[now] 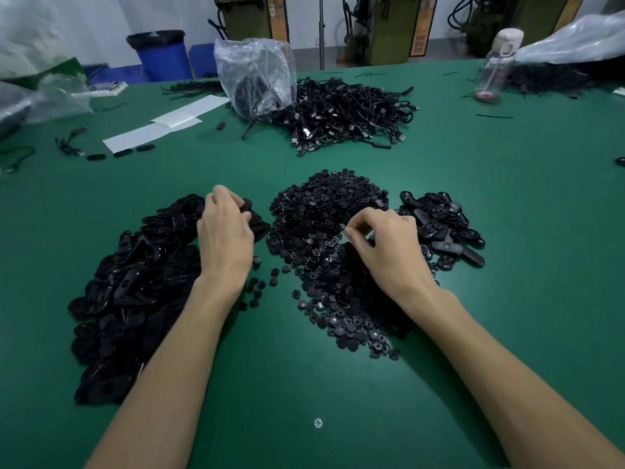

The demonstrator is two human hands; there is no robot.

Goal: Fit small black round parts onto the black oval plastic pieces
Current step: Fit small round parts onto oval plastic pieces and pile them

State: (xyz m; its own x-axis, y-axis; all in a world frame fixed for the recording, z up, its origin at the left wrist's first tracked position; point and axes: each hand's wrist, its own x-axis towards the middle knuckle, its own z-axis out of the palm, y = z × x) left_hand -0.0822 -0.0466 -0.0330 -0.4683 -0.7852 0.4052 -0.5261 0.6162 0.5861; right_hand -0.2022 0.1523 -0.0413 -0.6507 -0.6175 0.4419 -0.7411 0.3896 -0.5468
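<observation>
Table [304, 394] open nearside | left hand [225, 238] grips oval piece [248, 205] | right hand [389, 248] pinches round parts [324, 211]

The green table [507, 184] I work at fills my view, soft light pooling on it near me. Past its far edge, at eleven o'clock, stand a white wall [101, 15] and blue bins [162, 55]. At twelve are grey floor [306, 55] and a metal pole [321, 32], and toward one, olive-green machines [389, 32].

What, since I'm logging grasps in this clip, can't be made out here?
Head view:
What the right hand pinches over the small black round parts: its curled fingers hide it.
Black oval plastic piece in the left hand: mostly covered by fingers.
Contents of the clear plastic bag: crumpled film obscures them.
</observation>
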